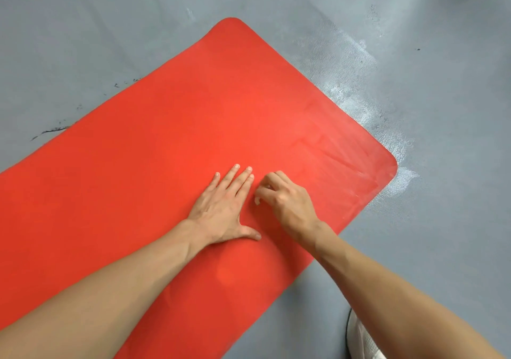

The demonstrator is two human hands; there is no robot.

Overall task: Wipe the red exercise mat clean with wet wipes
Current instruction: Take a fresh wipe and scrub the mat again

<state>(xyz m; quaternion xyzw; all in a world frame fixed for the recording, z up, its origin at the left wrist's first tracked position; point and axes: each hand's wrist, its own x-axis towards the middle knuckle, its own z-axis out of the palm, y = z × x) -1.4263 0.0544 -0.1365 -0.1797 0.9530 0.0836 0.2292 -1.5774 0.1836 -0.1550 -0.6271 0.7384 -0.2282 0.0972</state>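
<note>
Red and smooth, the flat rubbery exercise mat point(171, 137) lay on the grey textured floor point(83, 26), its long axis running from the near left to the far right, where its rounded short end pointed. We pressed our left hand point(221, 206) flat on the mat, fingers straight. Just beside it, our right hand point(284, 198) rested on the mat with fingers curled; we could not tell whether it pinched anything. A white shoe point(359, 339) showed at the near right.
</note>
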